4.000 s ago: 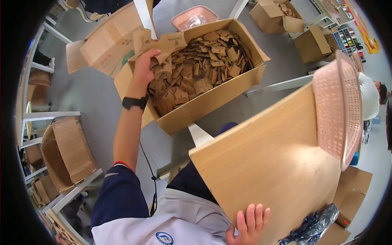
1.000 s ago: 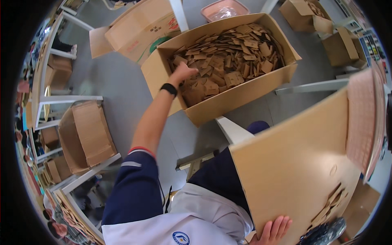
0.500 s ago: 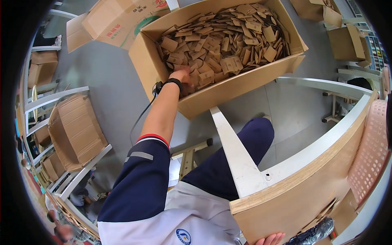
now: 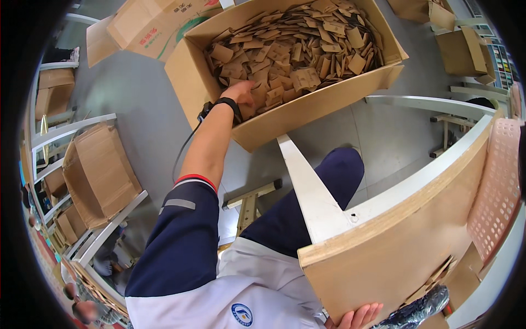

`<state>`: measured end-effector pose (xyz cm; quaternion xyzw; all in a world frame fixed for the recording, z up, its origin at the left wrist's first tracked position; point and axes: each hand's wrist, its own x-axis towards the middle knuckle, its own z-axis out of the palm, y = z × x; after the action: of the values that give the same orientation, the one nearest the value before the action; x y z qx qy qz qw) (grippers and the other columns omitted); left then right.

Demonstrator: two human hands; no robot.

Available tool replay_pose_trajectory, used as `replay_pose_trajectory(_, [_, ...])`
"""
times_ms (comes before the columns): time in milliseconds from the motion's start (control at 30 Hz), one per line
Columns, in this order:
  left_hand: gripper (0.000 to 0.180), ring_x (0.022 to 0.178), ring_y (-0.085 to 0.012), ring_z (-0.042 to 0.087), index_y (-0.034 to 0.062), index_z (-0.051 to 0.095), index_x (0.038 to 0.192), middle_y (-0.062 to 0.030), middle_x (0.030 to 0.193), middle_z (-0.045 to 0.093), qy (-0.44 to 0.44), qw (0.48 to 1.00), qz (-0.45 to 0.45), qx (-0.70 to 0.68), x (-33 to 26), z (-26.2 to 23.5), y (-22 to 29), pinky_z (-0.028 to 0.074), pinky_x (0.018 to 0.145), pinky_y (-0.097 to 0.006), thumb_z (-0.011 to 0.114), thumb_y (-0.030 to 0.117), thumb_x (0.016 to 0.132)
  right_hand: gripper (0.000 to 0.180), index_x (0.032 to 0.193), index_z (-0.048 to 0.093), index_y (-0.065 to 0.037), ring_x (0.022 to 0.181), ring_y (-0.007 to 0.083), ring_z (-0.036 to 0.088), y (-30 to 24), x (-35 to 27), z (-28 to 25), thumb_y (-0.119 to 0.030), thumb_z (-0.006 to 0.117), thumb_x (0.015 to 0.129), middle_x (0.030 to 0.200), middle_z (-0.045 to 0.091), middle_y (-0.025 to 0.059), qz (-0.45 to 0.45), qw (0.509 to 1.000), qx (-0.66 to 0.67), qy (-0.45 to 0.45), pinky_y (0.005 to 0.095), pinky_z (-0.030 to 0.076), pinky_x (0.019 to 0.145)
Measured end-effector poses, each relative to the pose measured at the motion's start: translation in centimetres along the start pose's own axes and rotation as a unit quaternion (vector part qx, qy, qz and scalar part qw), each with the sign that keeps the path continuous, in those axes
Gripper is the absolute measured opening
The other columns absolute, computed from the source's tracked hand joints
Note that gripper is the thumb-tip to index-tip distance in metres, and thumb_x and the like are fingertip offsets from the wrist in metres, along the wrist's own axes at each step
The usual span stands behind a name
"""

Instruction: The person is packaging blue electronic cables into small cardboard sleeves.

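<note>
At the lower edge, the right hand (image 4: 355, 317) shows only its fingertips, curled against the underside of the wooden surface (image 4: 394, 247); whether its grip closes on anything cannot be told. A pink perforated basket (image 4: 497, 192) stands on that surface at the right. Further out, the left arm in a dark blue sleeve stretches across the grey floor, a black wristband (image 4: 229, 106) at the wrist. The left hand (image 4: 245, 92) reaches over the near wall of the large cardboard box (image 4: 307, 112), fingers bent down among the brown cardboard pieces (image 4: 298, 52) that fill it; its grip looks narrow, touching the pieces, though a firm hold is not clear. An empty open carton (image 4: 98, 175) lies at the left.
</note>
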<state>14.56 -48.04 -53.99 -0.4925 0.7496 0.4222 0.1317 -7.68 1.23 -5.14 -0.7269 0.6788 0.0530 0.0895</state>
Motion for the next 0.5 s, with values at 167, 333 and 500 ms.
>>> replay_pose_trajectory(167, [0.067, 0.102, -0.0304, 0.063, 0.0000, 0.058, 0.119, -0.0183, 0.110, 0.067, 0.035, 0.998, 0.044, -0.033, -1.4, -5.9, 2.0, 0.050, 0.086, -0.039, 0.083, 0.018, 0.059, 0.019, 0.102, 0.053, -0.002, 0.128, 0.0493, 0.040, -0.5, 2.0, -0.7, -0.016, 0.057, 0.089, 0.125, 0.050, 0.0288, 0.017, 1.000, 0.002, 0.003, 0.0680, 0.029, 0.106])
replay_pose_trajectory(333, [0.063, 0.095, -0.0226, 0.065, -0.0010, 0.061, 0.116, -0.0113, 0.104, 0.069, 0.144, 0.963, 0.122, -0.193, -6.6, -14.5, 8.3, 0.051, 0.085, -0.035, 0.084, 0.019, 0.061, 0.038, 0.123, 0.054, -0.002, 0.134, 0.0450, 0.038, -0.4, 2.4, -1.0, -0.014, 0.060, 0.087, 0.137, 0.047, 0.0255, 0.012, 1.000, 0.008, 0.005, 0.0619, 0.029, 0.110])
replay_pose_trajectory(500, [0.059, 0.101, -0.0192, 0.063, -0.0072, 0.055, 0.122, -0.0103, 0.111, 0.066, 0.202, 0.887, 0.190, -0.369, -15.8, -22.4, 16.6, 0.049, 0.086, -0.033, 0.078, 0.015, 0.072, 0.049, 0.133, 0.050, -0.004, 0.138, 0.0401, 0.036, -0.2, 1.6, -2.2, -0.013, 0.060, 0.086, 0.145, 0.043, 0.0201, 0.009, 0.998, 0.057, -0.010, 0.0590, 0.028, 0.112])
